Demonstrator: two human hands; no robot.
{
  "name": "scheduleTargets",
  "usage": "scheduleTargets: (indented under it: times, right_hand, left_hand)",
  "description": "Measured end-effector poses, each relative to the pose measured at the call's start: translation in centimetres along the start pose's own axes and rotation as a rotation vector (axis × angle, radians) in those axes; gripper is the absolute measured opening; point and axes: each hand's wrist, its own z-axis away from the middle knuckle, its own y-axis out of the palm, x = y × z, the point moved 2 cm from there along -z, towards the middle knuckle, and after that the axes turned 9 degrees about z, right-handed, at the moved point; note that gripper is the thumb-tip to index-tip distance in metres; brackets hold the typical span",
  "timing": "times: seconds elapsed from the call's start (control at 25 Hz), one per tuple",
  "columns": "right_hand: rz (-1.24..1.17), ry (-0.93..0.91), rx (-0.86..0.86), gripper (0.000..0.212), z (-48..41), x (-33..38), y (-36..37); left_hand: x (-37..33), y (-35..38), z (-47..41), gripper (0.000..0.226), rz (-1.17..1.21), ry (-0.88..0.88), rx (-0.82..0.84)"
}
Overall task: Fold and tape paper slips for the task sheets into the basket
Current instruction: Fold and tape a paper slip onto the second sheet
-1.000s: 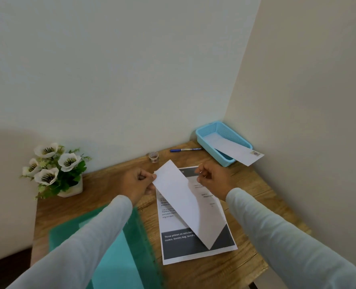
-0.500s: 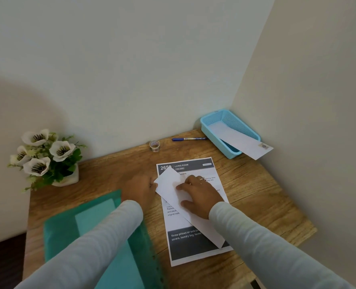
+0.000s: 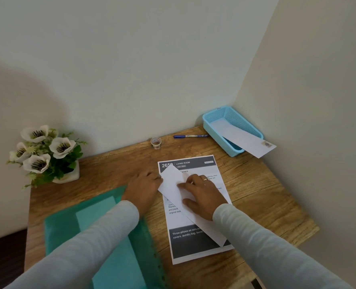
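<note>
A folded white paper slip lies slantwise on the printed task sheet, which rests flat on the wooden table. My right hand lies flat on the slip's upper half, fingers spread, pressing it down. My left hand is at the slip's upper left edge, fingertips closed on that edge. The blue basket stands in the far right corner, apart from both hands. Another folded slip lies in it and sticks out over its near rim.
A small roll of tape and a blue pen lie by the back wall. White flowers in a pot stand at the far left. A green folder lies under my left arm. Walls close off the back and right.
The slip, held up in the air by both hands a second ago, now lies flat on the task sheet. My right hand has shifted from pinching its corner to pressing on it.
</note>
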Motion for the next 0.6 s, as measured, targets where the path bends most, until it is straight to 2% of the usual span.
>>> scheduleTargets:
  times: [0.2, 0.32, 0.44, 0.6]
  right_hand:
    - [0.044, 0.044, -0.028, 0.049, -0.7, 0.7, -0.4]
    - [0.14, -0.066, -0.044, 0.046, -2.4, 3.6, -1.0]
    - [0.197, -0.209, -0.033, 0.048, -3.7, 6.4, 0.2]
    - [0.207, -0.146, 0.013, 0.064, -5.3, 4.5, -0.6]
  left_hand:
    - [1.2, 0.2, 2.5, 0.048, -0.022, 0.003, -0.009]
    - [1.0, 0.3, 2.6, 0.047, 0.013, -0.003, -0.043]
    - [1.1, 0.6, 2.5, 0.042, 0.045, -0.008, -0.046]
    - [1.7, 0.9, 2.2, 0.043, 0.07, -0.016, -0.025]
